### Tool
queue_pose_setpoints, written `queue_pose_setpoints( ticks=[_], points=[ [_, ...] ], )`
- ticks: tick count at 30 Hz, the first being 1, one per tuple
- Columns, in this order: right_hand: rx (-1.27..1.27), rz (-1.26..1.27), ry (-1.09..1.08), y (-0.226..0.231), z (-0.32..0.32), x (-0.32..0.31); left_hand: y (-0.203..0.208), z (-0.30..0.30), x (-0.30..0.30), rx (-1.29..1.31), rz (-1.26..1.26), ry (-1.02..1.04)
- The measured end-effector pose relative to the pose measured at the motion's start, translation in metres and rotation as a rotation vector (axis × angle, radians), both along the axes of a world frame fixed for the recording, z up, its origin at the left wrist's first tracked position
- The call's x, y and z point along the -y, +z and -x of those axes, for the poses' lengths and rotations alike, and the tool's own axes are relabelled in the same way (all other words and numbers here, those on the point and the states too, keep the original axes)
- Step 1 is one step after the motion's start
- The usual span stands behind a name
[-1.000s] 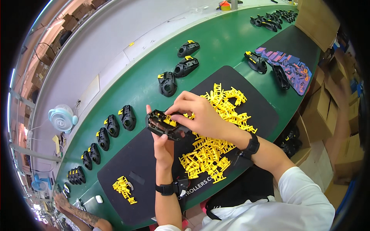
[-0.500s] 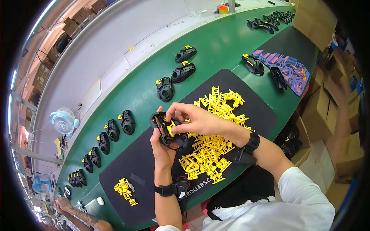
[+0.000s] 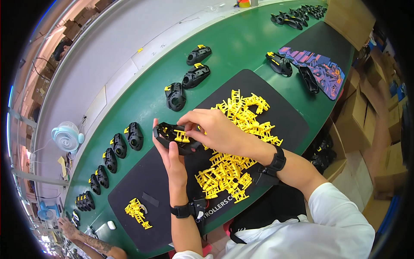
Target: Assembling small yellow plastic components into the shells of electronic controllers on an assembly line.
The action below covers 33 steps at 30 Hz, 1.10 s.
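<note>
My left hand point(image 3: 174, 166) is closed around a black plastic shell point(image 3: 163, 137), shaped like a computer mouse housing, with its hollow side up. A small yellow plastic bracket point(image 3: 181, 137) sits at the shell's opening, pinched by the fingertips of my right hand point(image 3: 212, 125). Whether the bracket is seated in the shell cannot be made out. Just beyond and below my right forearm, a loose pile of yellow brackets point(image 3: 230, 166) covers part of the black mat point(image 3: 146, 177). A smaller group of yellow brackets point(image 3: 136, 211) lies near the mat's left end.
Black shells with yellow parts point(image 3: 176, 97) stand in a line along the green table point(image 3: 146, 97). To the right are a patterned mat point(image 3: 323, 77), an open black shell point(image 3: 308, 80) and cardboard boxes point(image 3: 358, 114). Another person's arm point(image 3: 84, 237) rests at the lower left.
Both hands have shifted slightly left with the shell, which is now tilted differently. The yellow bracket shows more fully beside my right fingertips. The whole view has moved a little.
</note>
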State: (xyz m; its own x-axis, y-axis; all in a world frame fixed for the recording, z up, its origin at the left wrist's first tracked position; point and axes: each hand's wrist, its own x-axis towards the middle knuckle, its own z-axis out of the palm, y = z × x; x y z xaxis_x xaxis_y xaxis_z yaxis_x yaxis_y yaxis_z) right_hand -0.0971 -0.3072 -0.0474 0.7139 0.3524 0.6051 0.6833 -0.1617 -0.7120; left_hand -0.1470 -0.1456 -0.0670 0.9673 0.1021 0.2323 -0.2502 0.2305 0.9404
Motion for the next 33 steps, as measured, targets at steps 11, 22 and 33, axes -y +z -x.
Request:
queue_pose_setpoints(
  ticks=[11,22,33],
  points=[
    [-0.145,-0.083,0.060,0.021,0.003,0.013,-0.003,-0.001,-0.003,-0.001,0.098,-0.005],
    [-0.235,-0.155,0.015,0.013,0.000,0.006,0.001,0.006,0.007,0.068,0.007,-0.035],
    [-0.007,-0.233,-0.117,0.010,0.007,-0.003,-0.003,0.008,0.013,0.173,-0.098,0.011]
  ],
)
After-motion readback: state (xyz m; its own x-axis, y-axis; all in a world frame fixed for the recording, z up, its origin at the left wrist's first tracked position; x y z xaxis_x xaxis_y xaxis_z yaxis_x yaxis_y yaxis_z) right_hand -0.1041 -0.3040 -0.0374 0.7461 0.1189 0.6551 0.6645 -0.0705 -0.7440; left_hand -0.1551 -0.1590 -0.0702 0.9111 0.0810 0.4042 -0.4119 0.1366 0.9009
